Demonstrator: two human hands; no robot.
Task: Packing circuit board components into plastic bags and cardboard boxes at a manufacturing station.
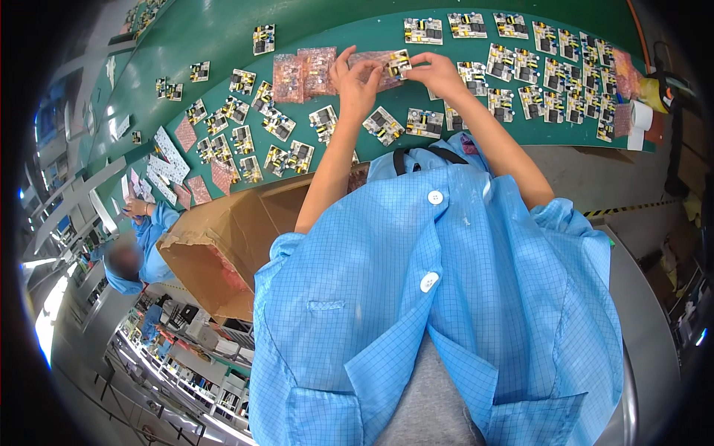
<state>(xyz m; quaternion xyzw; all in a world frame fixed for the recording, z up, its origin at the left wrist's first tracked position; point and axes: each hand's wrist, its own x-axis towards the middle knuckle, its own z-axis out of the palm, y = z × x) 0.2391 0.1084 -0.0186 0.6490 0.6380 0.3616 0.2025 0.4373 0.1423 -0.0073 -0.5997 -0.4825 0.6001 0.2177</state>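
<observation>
Both my hands reach out over a green conveyor belt. My left hand and my right hand together hold a small circuit board that is partly inside a pink plastic bag. More pink bags lie just left of my left hand. Many bare circuit boards with yellow and black parts lie around, such as one below my hands and a dense group to the right.
An open cardboard box stands at my left below the belt. Another person in a blue coat works at the far left beside pink bags. A white tape roll sits at the belt's right end.
</observation>
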